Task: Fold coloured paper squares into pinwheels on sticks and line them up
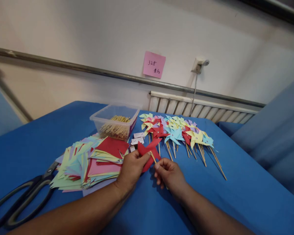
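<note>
Between both hands is a red paper pinwheel [147, 148], back side toward me, raised over the blue-covered table [198, 202]. My left hand [132, 166] is closed on the pinwheel, its thumb pressed near the centre where the stick's tip lies. A thin wooden stick [153, 157] slants down from there into my right hand [170, 176], whose thumb and fingers pinch it. Just left of my left hand lies a pile of cut coloured paper sheets [107, 147]. Small white boxes [137, 140] sit behind the pinwheel, partly hidden.
Large dark-handled scissors [39, 186] lie at the left. A clear plastic tub [115, 120] of wooden sticks stands behind the paper. Several finished pinwheels [175, 133] lie in rows at the back right. Along the wall run a metal rail [127, 77] and a radiator [176, 106].
</note>
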Demonstrator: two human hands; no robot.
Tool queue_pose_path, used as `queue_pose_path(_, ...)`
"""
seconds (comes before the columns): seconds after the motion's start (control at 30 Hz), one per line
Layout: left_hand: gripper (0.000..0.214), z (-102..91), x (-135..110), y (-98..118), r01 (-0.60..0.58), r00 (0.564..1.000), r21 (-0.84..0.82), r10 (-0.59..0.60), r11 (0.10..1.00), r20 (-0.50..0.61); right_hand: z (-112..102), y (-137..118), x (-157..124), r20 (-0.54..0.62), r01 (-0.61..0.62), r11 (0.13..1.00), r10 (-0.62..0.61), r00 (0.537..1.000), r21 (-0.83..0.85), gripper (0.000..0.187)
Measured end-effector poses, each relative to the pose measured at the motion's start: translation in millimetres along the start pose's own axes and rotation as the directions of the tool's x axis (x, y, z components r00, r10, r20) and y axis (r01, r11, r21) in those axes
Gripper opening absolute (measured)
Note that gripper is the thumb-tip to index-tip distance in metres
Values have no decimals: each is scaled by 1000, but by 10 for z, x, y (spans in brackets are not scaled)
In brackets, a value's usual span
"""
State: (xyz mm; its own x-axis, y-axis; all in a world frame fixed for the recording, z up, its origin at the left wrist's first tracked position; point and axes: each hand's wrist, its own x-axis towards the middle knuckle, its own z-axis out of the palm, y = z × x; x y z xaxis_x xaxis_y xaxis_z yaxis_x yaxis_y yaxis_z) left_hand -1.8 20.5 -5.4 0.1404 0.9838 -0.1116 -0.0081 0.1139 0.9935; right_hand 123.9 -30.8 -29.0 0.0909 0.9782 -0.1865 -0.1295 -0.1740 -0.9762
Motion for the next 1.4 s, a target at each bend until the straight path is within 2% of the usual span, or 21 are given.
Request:
queue_pose_path(0.13, 30, 10, 11, 8, 2, 1000, 10, -2, 1000, -25, 5, 1, 4, 2, 3, 1000, -3, 1000, -10, 41)
queue_pose_path(0.3, 31, 8, 7, -1, 20, 1000, -29, -20, 999, 12, 1, 2, 10, 9, 9, 1000, -8, 1000, -19, 40)
queue_pose_path(0.5, 32, -5, 4, 11, 24, 999, 21, -23, 999, -41, 2, -16, -4, 22, 21, 1000, -21, 1000, -15, 41)
queue_pose_path(0.63, 37, -18, -1, 39, 16, 1000, 14, -15, 1000, -27, 3, -19, -5, 15, 16, 1000, -16, 1000, -3, 42)
queue_pose_path(0.77, 34, -16, 0, 31, 19, 1000, 3, -19, 1000, -6, -2, 4, 4, 17, 17, 1000, -17, 1000, 0, 40)
queue_pose_path(1.2, 32, -1, 12, 30, -9, 998, 97, 15, 995, -62, 1, 21, -2, 10, 18, 1000, -18, 1000, -13, 40)
queue_pose_path(1.4, 32, -11, 6, 45, 9, 1000, 53, -8, 999, -3, -3, 24, 5, 1, 31, 999, -31, 1000, -18, 38)
